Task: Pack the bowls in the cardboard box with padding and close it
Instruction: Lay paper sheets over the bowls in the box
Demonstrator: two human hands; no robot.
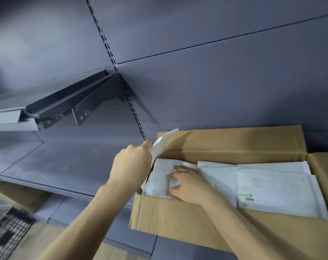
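Observation:
An open cardboard box sits on a grey metal shelf at the lower right, its far flap standing up. White padding paper covers the whole inside, so no bowls show. My left hand is at the box's left end and grips an upturned edge of the white paper. My right hand lies inside the box, fingers bent, pressing down on the paper at the left part.
The grey shelf stretches left of the box. A higher shelf with a metal bracket juts out at the left. A slotted upright runs down the back panel. Below left are a wire basket and wood floor.

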